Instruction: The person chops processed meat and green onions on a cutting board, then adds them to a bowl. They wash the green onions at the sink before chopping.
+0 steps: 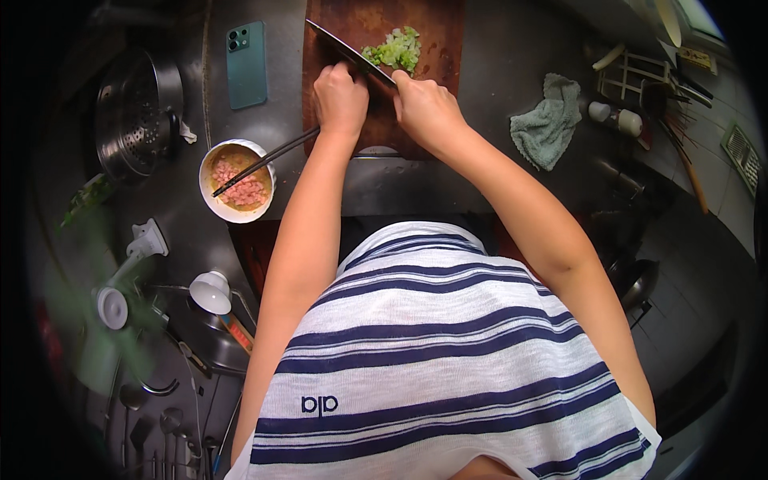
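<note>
My right hand (426,105) grips the handle end of a kitchen knife (348,51), its blade slanting up and left over a brown wooden cutting board (443,36). Beyond the blade lies a small heap of chopped pale-green vegetable (396,51). My left hand (341,99) is curled by the near side of the blade, above the board. Its fingertips are hidden, so whether they hold anything is unclear. To the left of my left forearm, a white bowl (231,213) contains diced pink meat (243,186) in a yellowish liquid. Dark chopsticks (270,157) lie across its rim.
A teal phone (247,72) lies left of the board, near a metal steamer pot (141,120). At lower left a small fan (112,307) spins beside a white bowl (210,292). Rightward are a grey-green cloth (547,123), a shaker bottle (615,119) and a grater (742,157).
</note>
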